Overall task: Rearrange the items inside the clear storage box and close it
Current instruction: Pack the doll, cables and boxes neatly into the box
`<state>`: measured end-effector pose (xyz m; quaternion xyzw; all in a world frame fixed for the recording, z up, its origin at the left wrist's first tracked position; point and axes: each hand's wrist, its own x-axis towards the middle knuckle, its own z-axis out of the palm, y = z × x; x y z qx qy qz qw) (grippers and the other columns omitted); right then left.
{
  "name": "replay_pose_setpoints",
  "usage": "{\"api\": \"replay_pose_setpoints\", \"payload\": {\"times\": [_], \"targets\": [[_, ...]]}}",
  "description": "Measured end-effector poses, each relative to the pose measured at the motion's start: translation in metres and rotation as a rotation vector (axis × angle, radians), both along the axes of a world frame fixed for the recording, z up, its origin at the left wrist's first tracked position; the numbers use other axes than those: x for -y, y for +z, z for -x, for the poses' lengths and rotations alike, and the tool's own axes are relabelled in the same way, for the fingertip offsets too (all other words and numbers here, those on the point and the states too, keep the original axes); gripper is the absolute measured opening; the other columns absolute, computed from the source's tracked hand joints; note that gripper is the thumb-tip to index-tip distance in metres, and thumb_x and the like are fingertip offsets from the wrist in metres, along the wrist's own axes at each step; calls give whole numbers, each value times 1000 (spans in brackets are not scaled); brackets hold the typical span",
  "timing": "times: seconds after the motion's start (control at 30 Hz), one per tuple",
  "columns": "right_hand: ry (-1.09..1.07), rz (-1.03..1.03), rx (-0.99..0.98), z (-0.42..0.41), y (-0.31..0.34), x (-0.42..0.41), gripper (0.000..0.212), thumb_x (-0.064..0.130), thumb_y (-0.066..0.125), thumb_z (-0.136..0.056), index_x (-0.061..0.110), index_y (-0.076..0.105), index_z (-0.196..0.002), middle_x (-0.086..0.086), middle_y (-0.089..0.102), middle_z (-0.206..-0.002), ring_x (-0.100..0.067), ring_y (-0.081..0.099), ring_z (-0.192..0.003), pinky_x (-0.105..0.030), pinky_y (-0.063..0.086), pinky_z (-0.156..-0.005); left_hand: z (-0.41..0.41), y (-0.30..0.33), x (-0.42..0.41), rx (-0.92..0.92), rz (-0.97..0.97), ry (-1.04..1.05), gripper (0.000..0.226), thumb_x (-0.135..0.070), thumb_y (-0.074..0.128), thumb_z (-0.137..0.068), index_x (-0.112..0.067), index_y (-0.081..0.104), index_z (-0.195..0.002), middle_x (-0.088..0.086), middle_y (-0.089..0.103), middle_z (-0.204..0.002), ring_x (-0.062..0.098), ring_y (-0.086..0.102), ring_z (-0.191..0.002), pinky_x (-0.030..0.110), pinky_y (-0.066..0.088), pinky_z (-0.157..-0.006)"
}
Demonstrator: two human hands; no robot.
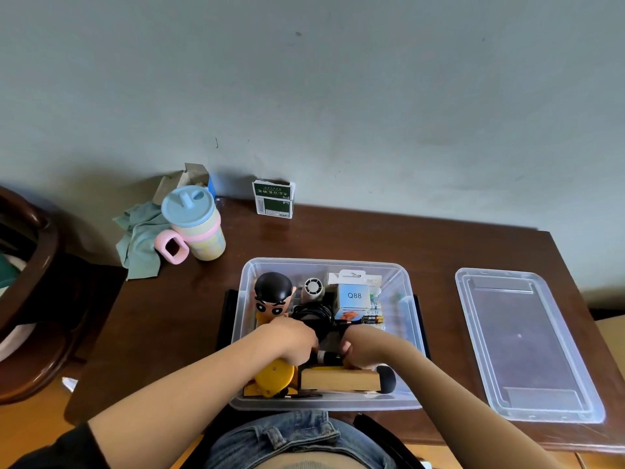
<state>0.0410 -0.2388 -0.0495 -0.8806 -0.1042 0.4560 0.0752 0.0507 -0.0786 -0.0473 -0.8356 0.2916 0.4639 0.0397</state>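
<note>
The clear storage box (248, 275) stands open in front of me on the brown table. Inside are a cartoon figure with black hair (273, 294), a small round fan (314, 288), a white and blue Q88 box (354, 296), coiled black cable (311, 313), a yellow round device (274, 375) and a wooden block (340, 379). Both hands reach into the near half. My left hand (292, 343) and my right hand (363, 348) together grip a small black and silver cylinder (327, 358) between them. The clear lid (522, 343) lies flat to the right.
A pastel cup with a blue lid and pink handle (194, 226) stands at the back left beside a green cloth (142, 238). A green and white carton (274, 198) leans against the wall. A dark wooden chair (30, 282) is at the left.
</note>
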Motion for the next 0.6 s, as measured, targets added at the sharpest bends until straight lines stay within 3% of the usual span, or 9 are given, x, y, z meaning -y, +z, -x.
{"api": "replay_pose_setpoints", "payload": {"times": [0.07, 0.2, 0.23, 0.33, 0.4, 0.5, 0.6], "targets": [[-162, -45, 166, -1, 5, 9, 34, 1, 44, -85, 10, 70, -105, -8, 69, -106, -26, 63, -96, -32, 53, -80, 2, 5, 2, 11, 10, -63, 67, 5, 35, -85, -28, 39, -143, 6, 46, -142, 28, 53, -111, 26, 38, -60], [-284, 114, 424, 2, 6, 23, 21, 2, 44, -86, 12, 62, -93, -5, 64, -91, -24, 58, -79, -26, 43, -58, 4, 9, 9, 49, -21, -159, 70, 6, 37, -85, -30, 36, -145, 9, 43, -146, 28, 53, -110, 26, 34, -55], [-262, 160, 414, 4, 6, 26, 14, 2, 46, -87, 12, 55, -83, -3, 58, -81, -23, 54, -74, -25, 38, -53, 5, 8, 10, 65, -33, -175, 65, 4, 38, -86, -27, 40, -143, 9, 45, -144, 27, 52, -110, 27, 36, -58], [-219, 241, 345, 7, 1, 29, 33, 5, 49, -90, 16, 32, -64, 1, 39, -64, -18, 45, -64, -23, 29, -46, 8, 8, 11, 111, -47, -200, 59, 2, 39, -87, -22, 43, -141, 10, 48, -139, 30, 52, -113, 35, 41, -69], [-213, 230, 314, 7, -4, 29, 33, 8, 50, -92, 16, 32, -65, 0, 41, -67, -17, 46, -62, -22, 29, -46, 11, 8, 14, 146, -17, -217, 58, 2, 40, -88, -24, 45, -140, 11, 51, -135, 32, 53, -111, 38, 42, -72], [-234, 213, 255, 7, -10, 24, 29, 20, 51, -94, 15, 36, -70, -3, 49, -76, -21, 52, -76, -24, 34, -51, 14, 7, 16, 227, 52, -238, 45, 0, 41, -90, -19, 56, -127, 9, 59, -124, 31, 55, -106, 38, 42, -80], [-281, 204, 171, 8, -15, 17, 29, 19, 54, -90, 17, 38, -66, 2, 44, -67, -20, 52, -73, -21, 31, -46, 14, 3, 17, 226, 71, -257, 42, 0, 41, -91, -16, 58, -126, 9, 60, -122, 30, 55, -107, 36, 40, -83]]}}
